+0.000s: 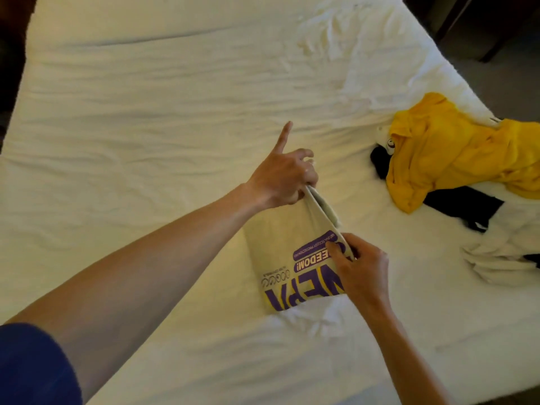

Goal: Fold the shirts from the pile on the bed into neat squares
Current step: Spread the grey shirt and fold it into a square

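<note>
A cream shirt with purple lettering, folded into a narrow panel, is held on edge above the white bed. My left hand pinches its far upper corner, with the index finger pointing away. At the near upper corner my right hand pinches the same folded edge. The pile of shirts lies to the right: a crumpled yellow shirt on top of a black garment, and a white garment in front of them.
Rumpled white bedding bunches at the far right of the bed. Past the bed's right edge is dark floor with dark furniture. The mattress spreads wide to the left and ahead of the shirt.
</note>
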Tool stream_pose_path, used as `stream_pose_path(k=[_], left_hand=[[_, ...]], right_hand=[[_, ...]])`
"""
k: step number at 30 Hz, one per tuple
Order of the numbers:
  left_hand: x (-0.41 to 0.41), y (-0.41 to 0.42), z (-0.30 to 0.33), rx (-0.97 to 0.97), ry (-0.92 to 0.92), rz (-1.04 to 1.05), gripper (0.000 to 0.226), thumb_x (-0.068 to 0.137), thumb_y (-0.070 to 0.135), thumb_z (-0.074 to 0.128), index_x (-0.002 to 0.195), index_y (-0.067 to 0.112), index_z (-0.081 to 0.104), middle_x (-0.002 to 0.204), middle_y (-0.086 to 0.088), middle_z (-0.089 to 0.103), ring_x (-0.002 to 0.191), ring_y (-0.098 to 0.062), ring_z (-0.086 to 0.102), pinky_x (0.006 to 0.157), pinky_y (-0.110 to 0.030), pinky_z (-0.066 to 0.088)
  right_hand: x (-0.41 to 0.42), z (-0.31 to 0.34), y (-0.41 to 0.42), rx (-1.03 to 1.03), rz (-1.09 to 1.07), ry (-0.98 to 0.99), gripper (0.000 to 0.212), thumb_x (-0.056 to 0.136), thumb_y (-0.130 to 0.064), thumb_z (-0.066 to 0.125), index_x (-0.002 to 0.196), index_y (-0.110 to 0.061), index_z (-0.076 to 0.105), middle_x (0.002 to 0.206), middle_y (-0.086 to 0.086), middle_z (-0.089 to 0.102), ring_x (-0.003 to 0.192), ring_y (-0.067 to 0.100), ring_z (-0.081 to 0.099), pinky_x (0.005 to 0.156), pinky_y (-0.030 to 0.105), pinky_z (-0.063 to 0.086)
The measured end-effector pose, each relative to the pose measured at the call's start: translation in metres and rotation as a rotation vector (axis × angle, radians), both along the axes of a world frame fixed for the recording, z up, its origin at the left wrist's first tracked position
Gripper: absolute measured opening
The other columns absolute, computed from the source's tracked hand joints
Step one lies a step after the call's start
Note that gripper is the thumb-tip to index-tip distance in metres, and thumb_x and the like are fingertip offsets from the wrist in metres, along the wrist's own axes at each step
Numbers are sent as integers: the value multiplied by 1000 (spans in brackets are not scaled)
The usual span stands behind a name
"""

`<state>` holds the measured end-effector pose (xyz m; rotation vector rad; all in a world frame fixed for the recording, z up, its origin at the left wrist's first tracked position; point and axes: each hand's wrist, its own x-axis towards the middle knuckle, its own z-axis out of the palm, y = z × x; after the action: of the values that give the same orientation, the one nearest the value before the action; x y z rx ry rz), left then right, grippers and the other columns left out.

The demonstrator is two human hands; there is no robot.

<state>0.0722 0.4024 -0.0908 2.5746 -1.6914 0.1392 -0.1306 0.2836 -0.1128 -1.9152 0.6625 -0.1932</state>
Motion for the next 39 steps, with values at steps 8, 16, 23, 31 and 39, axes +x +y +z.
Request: stream_pose_path(k=[8, 16, 23, 31, 39], left_hand=[[-15, 81, -10, -453, -145, 76, 17, 81, 3, 61, 82, 17, 69, 84, 2, 70, 120, -29, 62, 114, -71, 11], [-70, 235, -145, -6, 68, 436, 21, 81, 12, 61, 96, 19, 73, 97, -3, 77, 118, -30, 63, 102, -75, 32], [-85, 251, -162, -132, 213, 759, 27, 79, -3, 72, 97, 18, 70, 125, -5, 69, 131, -35, 52, 104, -62, 36], [-178, 178, -145, -637, 697, 1696, 21, 100, 32, 51, 105, 14, 61, 106, -6, 60, 96, -30, 60, 76, -33, 39], [-216, 182, -168, -731, 662, 1681, 20, 102, 25, 53, 85, 15, 55, 68, 0, 61, 65, -29, 58, 57, -34, 34]], right_hand=[[-2, 31, 54, -568, 169, -170, 24, 67, -13, 78, 87, -26, 76, 77, -7, 72, 62, 20, 65, 49, 29, 48], [-35, -76, 197, -399, 608, 300, 20, 80, -8, 58, 99, -12, 62, 95, 9, 65, 82, 37, 64, 57, 35, 38], [-24, -91, 217, -157, 728, 314, 28, 88, -11, 53, 115, -13, 60, 102, 10, 66, 92, 34, 62, 73, 43, 51], [-4, -119, 89, -459, 105, 270, 53, 83, -31, 67, 130, -10, 56, 129, 10, 59, 115, 31, 51, 92, 43, 45], [-17, -132, 66, -25, 280, 612, 30, 102, -30, 48, 88, -6, 58, 82, 8, 64, 78, 27, 64, 71, 49, 57]])
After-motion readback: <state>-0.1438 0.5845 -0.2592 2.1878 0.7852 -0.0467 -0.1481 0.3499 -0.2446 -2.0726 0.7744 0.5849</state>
